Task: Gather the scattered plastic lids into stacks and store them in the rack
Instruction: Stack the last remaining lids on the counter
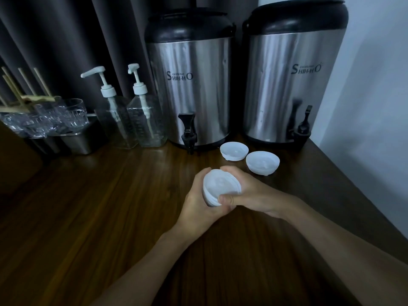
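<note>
Lids of white plastic show in three spots over the dark wooden table point(88, 217), which fills the near half of the view. At its far edge stand two steel dispensers with black tops and taps, the left dispenser point(189, 89) before a dark curtain point(66, 40) and the right dispenser point(293, 85) against a pale wall point(375, 107). Left of them are two clear pump bottles point(117, 122), side by side, then a metal tub point(81, 140) with glass cups point(72, 113) piled at its top, and at the far left a wooden rack point(26, 98) of slanted pegs, partly cut off by the frame. Near the middle, the left hand point(196, 208) cups a nested stack of lids point(220, 188) from below and the left, fingers curled round it. The right hand point(254, 193) grips the same stack from the right, thumb pressed on its near rim and fingers wrapped over the far side. Just beyond the hands, two loose lids lie hollow side up on the table before the dispensers, the left lid point(234, 151) and the right lid point(262, 162) nearly touching. Each may be several lids nested, though the blur makes that hard to tell.
</note>
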### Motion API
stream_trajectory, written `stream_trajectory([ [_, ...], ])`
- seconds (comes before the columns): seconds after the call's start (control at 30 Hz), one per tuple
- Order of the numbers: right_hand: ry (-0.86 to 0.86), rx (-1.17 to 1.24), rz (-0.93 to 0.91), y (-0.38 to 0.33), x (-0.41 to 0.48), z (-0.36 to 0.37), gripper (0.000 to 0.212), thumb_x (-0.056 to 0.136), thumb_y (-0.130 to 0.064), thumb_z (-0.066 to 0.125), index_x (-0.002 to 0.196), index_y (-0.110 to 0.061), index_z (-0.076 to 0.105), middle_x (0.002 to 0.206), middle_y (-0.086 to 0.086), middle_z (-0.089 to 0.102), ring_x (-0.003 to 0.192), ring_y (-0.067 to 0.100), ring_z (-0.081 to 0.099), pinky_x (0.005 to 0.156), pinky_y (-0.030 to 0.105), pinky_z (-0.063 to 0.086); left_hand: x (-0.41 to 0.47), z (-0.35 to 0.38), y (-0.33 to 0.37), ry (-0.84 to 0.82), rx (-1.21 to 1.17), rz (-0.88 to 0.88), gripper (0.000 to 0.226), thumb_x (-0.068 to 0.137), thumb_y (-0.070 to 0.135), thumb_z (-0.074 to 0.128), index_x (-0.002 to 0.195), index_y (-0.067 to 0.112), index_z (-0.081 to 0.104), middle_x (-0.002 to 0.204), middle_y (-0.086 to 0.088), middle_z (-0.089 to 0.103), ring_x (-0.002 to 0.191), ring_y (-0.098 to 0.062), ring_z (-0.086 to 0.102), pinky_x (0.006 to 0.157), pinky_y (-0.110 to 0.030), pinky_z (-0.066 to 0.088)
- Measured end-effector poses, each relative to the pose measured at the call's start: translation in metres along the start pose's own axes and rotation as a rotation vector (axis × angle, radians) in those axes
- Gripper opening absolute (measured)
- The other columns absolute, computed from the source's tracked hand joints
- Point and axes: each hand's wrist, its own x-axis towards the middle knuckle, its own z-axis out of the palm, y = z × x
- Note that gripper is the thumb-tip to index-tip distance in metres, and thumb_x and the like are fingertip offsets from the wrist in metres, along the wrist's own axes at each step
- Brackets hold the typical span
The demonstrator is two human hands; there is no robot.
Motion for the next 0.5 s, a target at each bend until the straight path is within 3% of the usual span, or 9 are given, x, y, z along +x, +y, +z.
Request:
stream_trajectory([
  [0.1,-0.011,0.091,0.026,0.000,0.000,0.002,0.083,0.080,-0.051,0.073,0.149,-0.042,0.028,0.150,-0.012,0.036,0.140,0.009,0.036,0.115,0.040,0.039,-0.001,-0.002,0.001,0.009,-0.011,0.005,0.084,0.073,0.011,0.089,0.138,0.025,0.037,0.122,0.012,0.055,0.114,0.006,0.055,0.084,-0.010,0.049],
  [0.17,-0.018,0.118,0.028,-0.002,0.001,0.003,0.072,0.086,-0.043,0.069,0.147,-0.046,0.031,0.150,-0.011,0.036,0.139,0.009,0.036,0.116,0.040,0.037,-0.002,-0.002,0.002,-0.007,-0.018,0.004,0.083,0.075,0.010,0.088,0.136,0.029,0.036,0.121,0.012,0.056,0.112,0.005,0.057,0.083,-0.012,0.050],
  [0.3,0.046,0.109,0.038,-0.003,0.002,0.006,0.062,0.091,-0.017,0.065,0.138,-0.047,0.039,0.139,-0.008,0.044,0.130,0.011,0.044,0.109,0.038,0.044,-0.001,0.000,0.003,-0.039,-0.046,-0.026,0.079,0.078,0.015,0.086,0.137,0.030,0.035,0.122,0.012,0.056,0.112,0.006,0.058,0.083,-0.012,0.051],
  [0.5,0.137,0.047,0.052,-0.002,0.005,0.012,0.064,0.092,-0.013,0.059,0.143,-0.042,0.034,0.139,-0.008,0.043,0.128,0.012,0.045,0.107,0.041,0.047,-0.001,-0.001,0.001,-0.042,-0.029,-0.007,0.082,0.076,0.010,0.087,0.140,0.021,0.037,0.123,0.012,0.055,0.114,0.003,0.057,0.084,-0.012,0.051],
])
